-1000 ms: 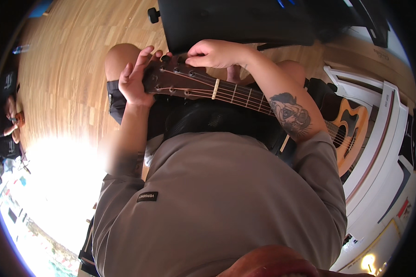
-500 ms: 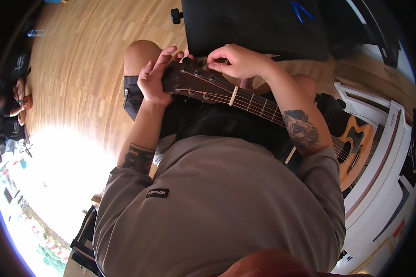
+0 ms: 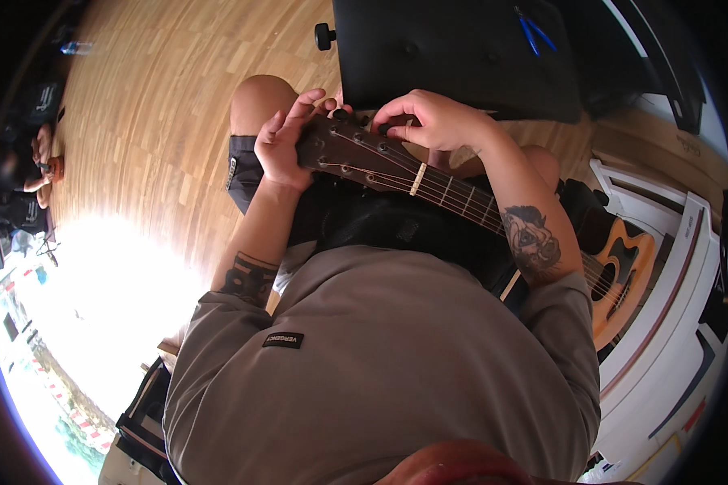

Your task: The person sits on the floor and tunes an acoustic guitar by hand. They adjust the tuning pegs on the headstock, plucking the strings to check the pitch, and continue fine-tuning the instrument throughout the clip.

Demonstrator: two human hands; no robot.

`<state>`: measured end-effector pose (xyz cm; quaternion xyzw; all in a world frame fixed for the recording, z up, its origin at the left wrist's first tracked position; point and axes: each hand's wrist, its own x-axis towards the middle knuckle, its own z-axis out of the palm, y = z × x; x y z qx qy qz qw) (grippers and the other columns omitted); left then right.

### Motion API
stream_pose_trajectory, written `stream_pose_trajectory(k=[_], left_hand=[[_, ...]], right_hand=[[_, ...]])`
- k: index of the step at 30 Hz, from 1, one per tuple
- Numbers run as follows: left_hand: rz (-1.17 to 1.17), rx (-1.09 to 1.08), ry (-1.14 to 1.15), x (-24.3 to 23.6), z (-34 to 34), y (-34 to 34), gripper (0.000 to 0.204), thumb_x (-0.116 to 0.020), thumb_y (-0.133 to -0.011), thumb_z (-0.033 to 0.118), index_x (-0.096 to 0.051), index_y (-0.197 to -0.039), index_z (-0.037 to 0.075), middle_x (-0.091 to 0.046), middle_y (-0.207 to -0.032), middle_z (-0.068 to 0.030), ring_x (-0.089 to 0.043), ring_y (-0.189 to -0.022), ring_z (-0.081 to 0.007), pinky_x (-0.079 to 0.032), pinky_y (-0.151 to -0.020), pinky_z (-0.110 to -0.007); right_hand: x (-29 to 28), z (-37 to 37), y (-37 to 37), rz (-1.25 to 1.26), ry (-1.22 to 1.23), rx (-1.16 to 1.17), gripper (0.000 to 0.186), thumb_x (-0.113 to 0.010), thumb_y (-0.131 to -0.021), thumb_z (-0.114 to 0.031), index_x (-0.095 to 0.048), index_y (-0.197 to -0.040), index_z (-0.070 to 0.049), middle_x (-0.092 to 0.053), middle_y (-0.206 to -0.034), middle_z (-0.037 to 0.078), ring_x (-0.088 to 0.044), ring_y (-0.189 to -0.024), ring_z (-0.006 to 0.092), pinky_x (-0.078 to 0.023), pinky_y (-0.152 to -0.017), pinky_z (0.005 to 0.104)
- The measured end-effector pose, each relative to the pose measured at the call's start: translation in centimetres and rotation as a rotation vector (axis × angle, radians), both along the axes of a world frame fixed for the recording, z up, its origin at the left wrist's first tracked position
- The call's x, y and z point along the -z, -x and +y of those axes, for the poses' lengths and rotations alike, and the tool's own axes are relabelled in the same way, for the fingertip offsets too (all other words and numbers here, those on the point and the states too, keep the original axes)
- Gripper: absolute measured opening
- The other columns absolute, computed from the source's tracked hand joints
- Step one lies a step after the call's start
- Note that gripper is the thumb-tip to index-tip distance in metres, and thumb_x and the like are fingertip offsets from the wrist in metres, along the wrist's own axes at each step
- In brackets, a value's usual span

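The guitar (image 3: pixel 461 198) slants across the person's lap, its neck passing under the right forearm and its pale body showing beyond the right elbow. Its dark headstock (image 3: pixel 318 151) lies between the two hands. The left hand (image 3: pixel 285 151) rests against the far end of the headstock, fingers spread and loosely bent; I cannot tell whether it grips. The right hand (image 3: pixel 437 121) pinches a tuning peg (image 3: pixel 383 129) on the outer edge, with thumb and bent fingers. Blue pliers (image 3: pixel 529 36) lie on a black bench (image 3: pixel 445 48).
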<state>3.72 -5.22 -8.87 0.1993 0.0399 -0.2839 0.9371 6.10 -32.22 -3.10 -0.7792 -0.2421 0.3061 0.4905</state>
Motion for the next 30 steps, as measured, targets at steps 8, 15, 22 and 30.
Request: stream_pose_trajectory(k=[8, 15, 22, 30], left_hand=[[-0.005, 0.005, -0.033, -0.1, -0.1, 0.3, 0.068, -0.050, -0.092, 0.054, -0.052, -0.140, 0.006, -0.053, -0.128, -0.0171, -0.050, -0.133, -0.0399, -0.043, -0.112, -0.053], [-0.037, -0.016, -0.047, 0.5, 0.8, -0.4, 0.069, -0.048, -0.093, 0.056, -0.053, -0.140, 0.006, -0.055, -0.129, -0.0166, -0.049, -0.135, -0.0415, -0.042, -0.113, -0.055], [-0.026, 0.036, 0.020, 0.6, -0.1, -0.4, 0.067, -0.049, -0.093, 0.055, -0.054, -0.140, 0.007, -0.051, -0.130, -0.0161, -0.046, -0.136, -0.0435, -0.044, -0.111, -0.058], [-0.023, 0.010, -0.015, 0.3, 0.2, -0.4, 0.066, -0.052, -0.093, 0.053, -0.054, -0.139, 0.006, -0.052, -0.129, -0.0166, -0.045, -0.136, -0.0444, -0.041, -0.112, -0.059]], right_hand=[[-1.3, 1.3, 0.5, -0.165, 0.267, -0.039, 0.023, -0.059, -0.083, 0.013, -0.066, -0.102, 0.001, -0.072, -0.100, 0.015, -0.070, -0.095, 0.0311, -0.054, -0.081, 0.0424], [-2.8, 2.4, 0.4, -0.468, 0.315, -0.130, 0.023, -0.060, -0.079, 0.013, -0.058, -0.097, -0.003, -0.064, -0.102, 0.011, -0.070, -0.095, 0.0309, -0.058, -0.064, 0.0448], [2.4, -0.9, 0.7, -0.261, -0.091, 0.153, 0.028, -0.060, -0.104, -0.027, -0.067, -0.100, 0.000, -0.069, -0.095, 0.011, -0.066, -0.063, 0.0149, -0.057, -0.042, 0.0279], [-1.7, 2.4, 0.1, 0.119, 0.460, 0.125, 0.057, -0.054, -0.098, -0.047, -0.068, -0.115, 0.006, -0.070, -0.087, 0.013, -0.074, -0.064, 0.0321, -0.061, -0.043, 0.0371]])
